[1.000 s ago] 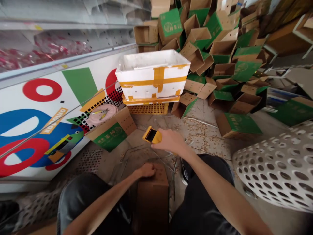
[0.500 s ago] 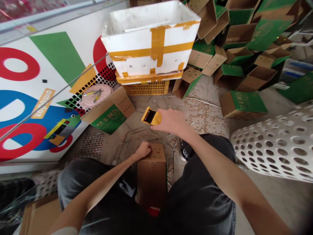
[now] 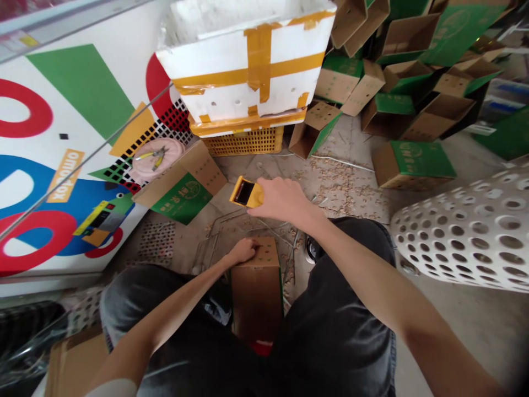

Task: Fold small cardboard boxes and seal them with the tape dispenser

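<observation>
My right hand [image 3: 285, 201] is closed around a yellow tool [image 3: 247, 193] with a dark rectangular opening in its wide end. The palm hides the rest of it, and I cannot make out its exact kind. The tool is in the air, above and beyond a brown cardboard box [image 3: 257, 298] that stands upright between my knees. At the far left edge of the box's top, my left hand [image 3: 243, 251] grips with curled fingers. The box has small holes in its top and a green strip along its right side.
A taped white foam box [image 3: 248, 77] stands on a yellow crate [image 3: 243, 144] ahead. Several green-and-brown cartons [image 3: 417, 165] lie at the right. Pliers [image 3: 157, 159] rest on a pink stool [image 3: 142, 165]. A white perforated basket [image 3: 467, 231] is beside my right knee. Small brown bits litter the floor.
The view has shifted slightly. My right hand with the yellow tool appears a little farther left and higher. My left hand stays on the box.
</observation>
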Available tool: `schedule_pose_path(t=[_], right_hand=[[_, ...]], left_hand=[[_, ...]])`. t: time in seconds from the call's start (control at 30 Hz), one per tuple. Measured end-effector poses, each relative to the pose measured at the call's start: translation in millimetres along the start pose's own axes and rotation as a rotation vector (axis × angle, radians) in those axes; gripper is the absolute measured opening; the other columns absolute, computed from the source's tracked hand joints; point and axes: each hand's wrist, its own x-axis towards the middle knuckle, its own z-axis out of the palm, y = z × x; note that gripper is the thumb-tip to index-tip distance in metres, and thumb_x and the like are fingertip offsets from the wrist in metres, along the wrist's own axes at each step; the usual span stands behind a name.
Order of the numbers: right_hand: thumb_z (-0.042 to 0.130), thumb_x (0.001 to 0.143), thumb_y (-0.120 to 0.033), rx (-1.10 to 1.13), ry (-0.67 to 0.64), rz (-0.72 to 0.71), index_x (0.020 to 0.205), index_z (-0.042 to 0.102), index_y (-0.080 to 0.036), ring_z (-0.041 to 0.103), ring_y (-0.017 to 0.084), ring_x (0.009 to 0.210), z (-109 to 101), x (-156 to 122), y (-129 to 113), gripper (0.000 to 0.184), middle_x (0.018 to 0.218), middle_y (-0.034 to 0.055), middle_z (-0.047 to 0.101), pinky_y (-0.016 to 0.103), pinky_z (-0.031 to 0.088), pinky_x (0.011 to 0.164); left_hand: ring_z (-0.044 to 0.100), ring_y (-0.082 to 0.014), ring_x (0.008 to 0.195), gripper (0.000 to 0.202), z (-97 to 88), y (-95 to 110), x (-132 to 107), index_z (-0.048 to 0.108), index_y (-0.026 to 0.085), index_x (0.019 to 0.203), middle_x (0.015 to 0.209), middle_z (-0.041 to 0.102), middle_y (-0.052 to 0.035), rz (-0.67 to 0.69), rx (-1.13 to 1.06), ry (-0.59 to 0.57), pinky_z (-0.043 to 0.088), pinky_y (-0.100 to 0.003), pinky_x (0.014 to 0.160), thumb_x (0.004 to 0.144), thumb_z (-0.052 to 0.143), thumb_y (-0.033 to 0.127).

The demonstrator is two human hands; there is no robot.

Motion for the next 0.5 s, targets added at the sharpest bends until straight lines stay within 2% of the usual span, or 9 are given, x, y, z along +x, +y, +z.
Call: schedule_pose_path(t=[0.1, 0.27, 0.33, 0.5], right_hand=[[0.076, 0.082, -0.059, 0.004, -0.003, -0.004, 0.129, 0.068, -0.016, 0.073, 0.035, 0.104, 0, 0, -1, 0.064, 0.111, 0.0171, 0.077, 0.040, 0.051, 0.082], [0.077, 0.083, -0.059, 0.006, -0.006, -0.002, 0.128, 0.068, -0.016, 0.074, 0.035, 0.103, -2, -2, -2, 0.063, 0.109, 0.0161, 0.078, 0.038, 0.050, 0.080], [0.077, 0.083, -0.059, 0.005, -0.015, 0.000, 0.128, 0.068, -0.016, 0.074, 0.034, 0.103, -3, -3, -3, 0.063, 0.109, 0.0157, 0.078, 0.038, 0.050, 0.080], [0.078, 0.083, -0.058, 0.003, -0.022, -0.004, 0.129, 0.068, -0.016, 0.074, 0.035, 0.103, -3, -2, -5, 0.063, 0.110, 0.0164, 0.077, 0.039, 0.050, 0.081]], left_hand=[[0.070, -0.0267, 0.131, 0.057, 0.4, 4, 2, 0.081, 0.015, 0.129, 0.140, 0.075, -0.0123, 0.056, -0.018, 0.001, 0.048, -0.036, 0.119, 0.081, 0.052, 0.003], [0.075, -0.0211, 0.108, 0.050, -5.2, 18, 1, 0.084, 0.017, 0.114, 0.120, 0.081, -0.0095, 0.275, -0.161, 0.042, 0.055, -0.031, 0.104, 0.082, 0.049, 0.000], [0.075, -0.0205, 0.105, 0.045, -6.2, 21, 2, 0.083, 0.016, 0.111, 0.116, 0.081, -0.0097, 0.301, -0.153, 0.042, 0.056, -0.030, 0.100, 0.083, 0.050, 0.001], [0.074, -0.0226, 0.109, 0.039, -2.5, 26, 4, 0.082, 0.015, 0.109, 0.117, 0.081, -0.0115, 0.299, -0.063, 0.006, 0.054, -0.030, 0.103, 0.086, 0.053, 0.003]])
